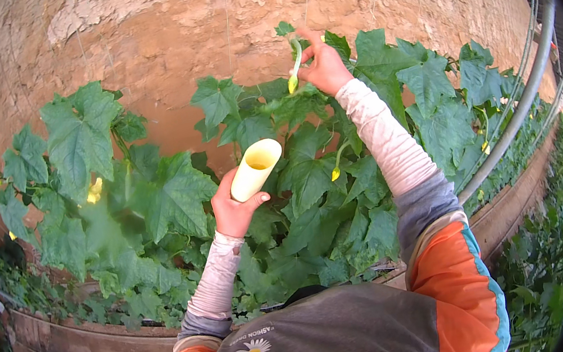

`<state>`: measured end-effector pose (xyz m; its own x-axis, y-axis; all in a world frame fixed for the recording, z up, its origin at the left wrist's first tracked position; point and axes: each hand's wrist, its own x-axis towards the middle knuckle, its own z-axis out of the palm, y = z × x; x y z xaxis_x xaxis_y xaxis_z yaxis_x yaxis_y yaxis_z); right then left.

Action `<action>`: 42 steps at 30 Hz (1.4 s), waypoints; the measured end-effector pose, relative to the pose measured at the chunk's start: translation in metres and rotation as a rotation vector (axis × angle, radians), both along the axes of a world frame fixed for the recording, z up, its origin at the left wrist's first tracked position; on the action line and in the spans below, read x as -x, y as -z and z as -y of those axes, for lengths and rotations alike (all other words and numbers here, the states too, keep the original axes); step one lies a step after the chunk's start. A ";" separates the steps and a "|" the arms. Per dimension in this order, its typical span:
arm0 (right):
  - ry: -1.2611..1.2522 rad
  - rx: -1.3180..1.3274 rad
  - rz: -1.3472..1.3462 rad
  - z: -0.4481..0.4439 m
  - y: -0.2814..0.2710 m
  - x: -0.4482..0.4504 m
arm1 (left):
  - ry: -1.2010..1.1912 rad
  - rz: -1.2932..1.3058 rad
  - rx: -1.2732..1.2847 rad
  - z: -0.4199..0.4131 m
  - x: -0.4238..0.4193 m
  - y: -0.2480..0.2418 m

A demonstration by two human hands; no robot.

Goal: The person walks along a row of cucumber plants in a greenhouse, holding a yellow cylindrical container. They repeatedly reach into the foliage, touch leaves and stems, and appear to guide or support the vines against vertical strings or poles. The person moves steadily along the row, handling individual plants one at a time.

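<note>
My left hand (234,205) grips a pale yellow cylindrical container (257,171), tilted with its open top up; something darker yellow shows inside. My right hand (322,63) is raised higher, at the top of the leafy vines (307,164). Its fingers are around a thin vine tip beside a small young fruit (296,67) that hangs with a yellow blossom end down. Another small fruit with a yellow tip (336,172) hangs lower among the leaves. The exact contact of the right fingertips is partly hidden.
An earthen wall (153,47) rises behind the vines, with thin strings (227,14) hanging down it. A curved metal pipe (517,110) crosses at the right. A low ledge (92,335) runs below the plants. A yellow flower (94,191) is at the left.
</note>
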<state>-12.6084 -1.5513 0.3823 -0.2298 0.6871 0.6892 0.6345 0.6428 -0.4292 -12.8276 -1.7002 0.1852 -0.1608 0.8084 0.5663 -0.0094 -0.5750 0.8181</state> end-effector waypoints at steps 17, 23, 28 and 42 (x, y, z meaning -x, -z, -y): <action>-0.245 -0.046 0.074 0.062 0.001 0.005 | -0.087 -0.131 0.005 -0.017 -0.031 -0.037; -0.328 -0.165 0.116 0.068 0.004 -0.005 | 0.024 0.031 -0.006 -0.007 -0.058 -0.049; -0.494 -0.033 0.066 0.063 -0.005 -0.026 | 0.080 0.029 0.063 -0.008 -0.058 -0.066; -0.356 -0.126 0.227 0.067 -0.019 -0.007 | 0.019 -0.103 0.103 -0.016 -0.030 -0.092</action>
<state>-12.6017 -1.6185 0.4017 -0.5926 0.4510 0.6674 0.4328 0.8771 -0.2084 -12.7976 -1.6838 0.2770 -0.0904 0.8654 0.4929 0.0674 -0.4885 0.8700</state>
